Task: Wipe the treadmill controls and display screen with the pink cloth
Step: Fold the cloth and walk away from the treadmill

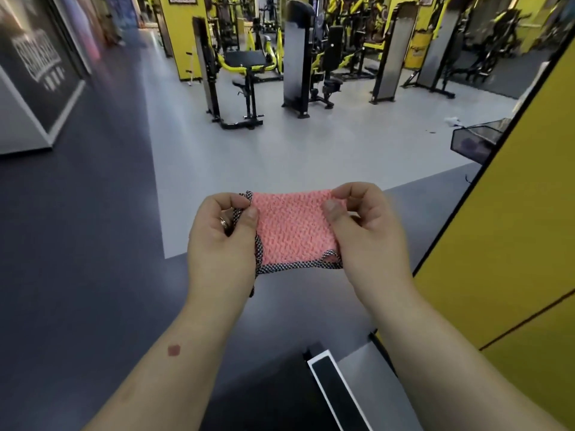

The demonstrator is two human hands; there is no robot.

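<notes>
- Now, head view: the pink cloth point(294, 227) is stretched flat in mid-air at centre frame, above the dark floor point(93, 244).
- The left hand point(222, 241) pinches its 9 o'clock edge, thumb on top, a ring on one finger.
- The right hand point(362, 227) pinches the 3 o'clock edge, fingers curled round it.
- A black-and-white checked trim runs along the cloth's left and bottom edges.
- Yellow-and-black gym machines point(249, 66) stand at 12 o'clock, well apart.
- A yellow panel point(513, 228) fills 3 o'clock.
</notes>
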